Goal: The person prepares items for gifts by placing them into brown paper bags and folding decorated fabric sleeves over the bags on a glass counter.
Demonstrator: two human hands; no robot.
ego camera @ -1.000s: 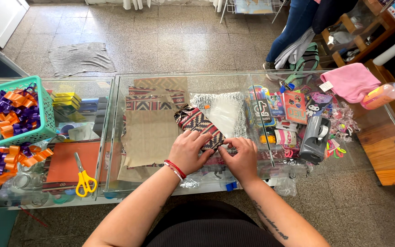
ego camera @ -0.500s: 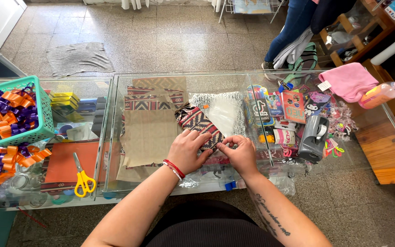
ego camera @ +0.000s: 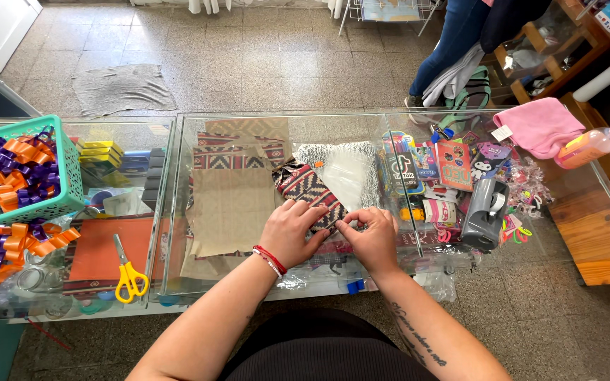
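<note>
Single head cam, steep downward look from above the person's chest.

Faces forward across the glass counter (ego camera: 178, 212), which spans the frame's full width at arm's reach; both hands, left hand (ego camera: 292, 231) and right hand (ego camera: 370, 238), sit just below centre, forearms entering from the bottom edge. Upper third shows the tiled floor (ego camera: 248, 56) beyond the counter, with a bystander's legs (ego camera: 453, 42) top right. No second view, so no overlap.

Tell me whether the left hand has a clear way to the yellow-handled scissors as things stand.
Probably yes. The scissors lie loose on the glass counter, out to the left of the left hand, with nothing standing between them. The hand now presses the patterned woven pouch, so it would have to let go first.
</note>
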